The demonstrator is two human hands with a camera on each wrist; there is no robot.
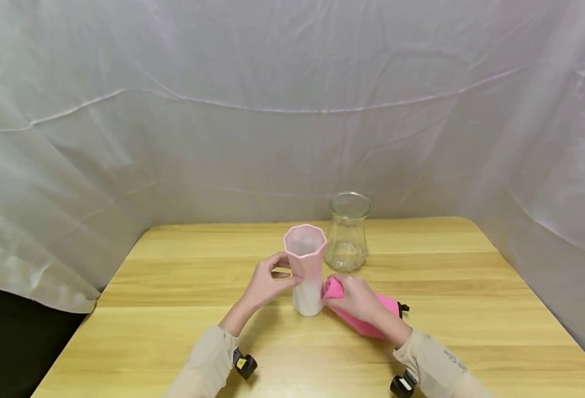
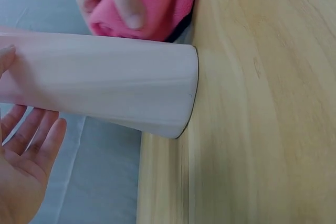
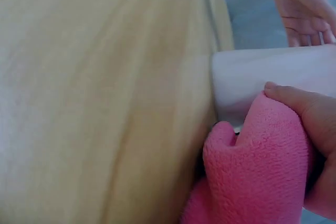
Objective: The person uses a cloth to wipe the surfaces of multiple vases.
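Your left hand (image 1: pixel 267 284) is curled around the pink faceted vase (image 1: pixel 305 271), thumb & fingers on its upper part; the vase stands upright near the middle of the wooden table (image 1: pixel 471 309). Your right hand (image 1: pixel 354 298) grips a bunched pink cloth (image 1: pixel 333 288) pressed on the vase's lower right side. Risk: the vase is tall & narrow, so a hard sideways push w/ the cloth could tip it. The clear glass vase (image 1: pixel 348 232) stands just behind; a slip may knock it.

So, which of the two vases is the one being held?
The pink-and-white vase, held by the left hand and touched by the right hand's pink cloth. The clear glass vase stands behind, untouched.
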